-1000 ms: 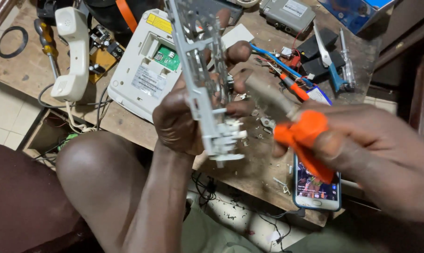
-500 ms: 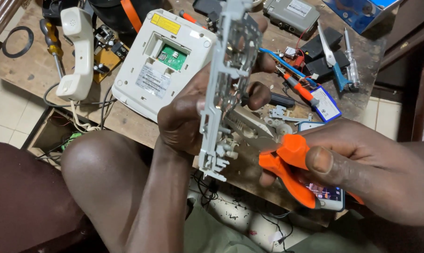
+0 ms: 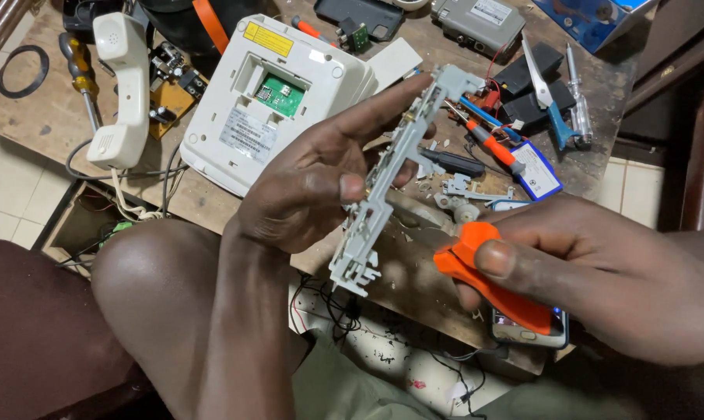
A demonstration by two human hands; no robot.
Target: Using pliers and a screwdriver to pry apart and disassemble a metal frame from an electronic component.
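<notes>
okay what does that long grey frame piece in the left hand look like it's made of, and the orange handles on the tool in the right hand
The long grey frame piece looks like moulded plastic with a matte finish: thin ribs, clips and small cut-outs along it. A brass-coloured spot near its upper end may be metal. The orange tool handles look like a smooth rubbery or plastic coating with a slight sheen; which one is unclear.

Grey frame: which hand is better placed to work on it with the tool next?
Right, probably. The right hand grips the orange-handled tool, its tip right at the grey frame. The left hand is fully taken up holding that frame.
</notes>
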